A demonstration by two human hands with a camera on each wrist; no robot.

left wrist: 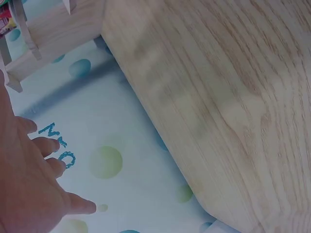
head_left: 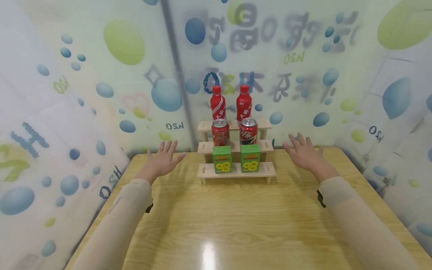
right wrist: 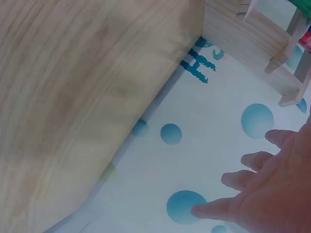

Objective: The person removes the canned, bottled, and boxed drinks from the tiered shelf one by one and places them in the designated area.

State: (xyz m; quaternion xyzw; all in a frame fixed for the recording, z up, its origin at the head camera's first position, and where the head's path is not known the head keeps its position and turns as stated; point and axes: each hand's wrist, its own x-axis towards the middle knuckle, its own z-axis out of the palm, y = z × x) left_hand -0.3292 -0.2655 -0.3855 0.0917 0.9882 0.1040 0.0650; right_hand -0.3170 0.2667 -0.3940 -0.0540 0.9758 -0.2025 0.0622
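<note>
A three-tier wooden rack (head_left: 236, 171) stands at the back of the table. On its top tier are two red bottles, a left bottle (head_left: 218, 105) and a right bottle (head_left: 244, 104). The middle tier bears two red cans, a left can (head_left: 221, 134) and a right can (head_left: 248, 132). Two green boxes with yellow flowers, a left box (head_left: 222, 160) and a right box (head_left: 250, 159), sit on the lowest tier. My left hand (head_left: 163, 159) is held left of the rack, fingers spread, touching nothing. To the rack's right, my right hand (head_left: 305, 152) is likewise spread and holds nothing.
The wooden table (head_left: 229, 213) stretches toward me in front of the rack. Behind it and along both sides hangs a pale curtain (head_left: 141, 86) printed with blue and green drops, close to the table's edges.
</note>
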